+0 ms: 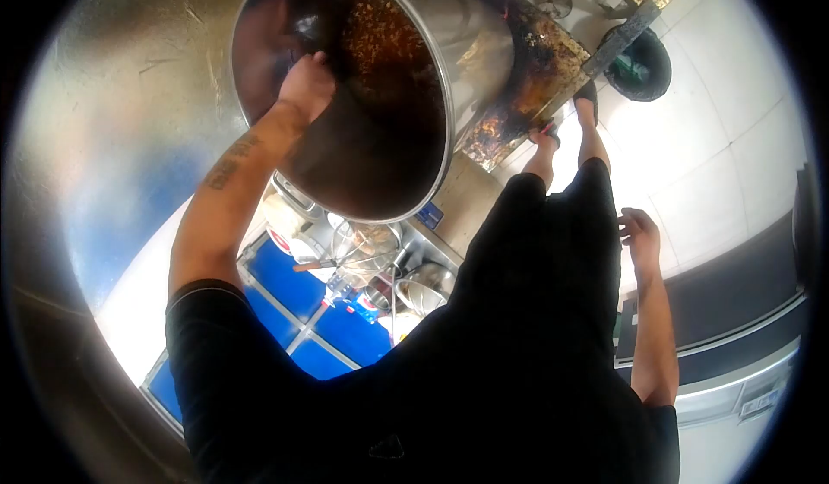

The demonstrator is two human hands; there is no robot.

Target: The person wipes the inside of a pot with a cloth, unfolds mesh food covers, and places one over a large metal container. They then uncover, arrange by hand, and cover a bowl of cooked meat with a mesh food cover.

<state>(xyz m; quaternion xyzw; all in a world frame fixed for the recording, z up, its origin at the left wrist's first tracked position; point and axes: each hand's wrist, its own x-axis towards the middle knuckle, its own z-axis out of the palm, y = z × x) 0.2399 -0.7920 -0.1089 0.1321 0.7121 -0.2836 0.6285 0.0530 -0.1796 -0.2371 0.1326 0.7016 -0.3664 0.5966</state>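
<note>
A large metal pot [439,69] holds dark brown liquid, with a patch of floating bits [380,35] on its far side. My left hand [308,85] is over the pot's mouth, its fingers closed. Whatever it grips is hidden by the hand and the dark liquid. My right hand [639,235] hangs low beside my leg, away from the pot. Its fingers are loosely bent and apart, with nothing in them.
The pot stands on a grimy, stained stove [540,52]. A dark bin [639,63] is on the pale tiled floor [691,139]. Bowls and utensils, including a strainer [367,240], lie near a blue panelled surface [345,333]. A metal wall [129,95] rises at left.
</note>
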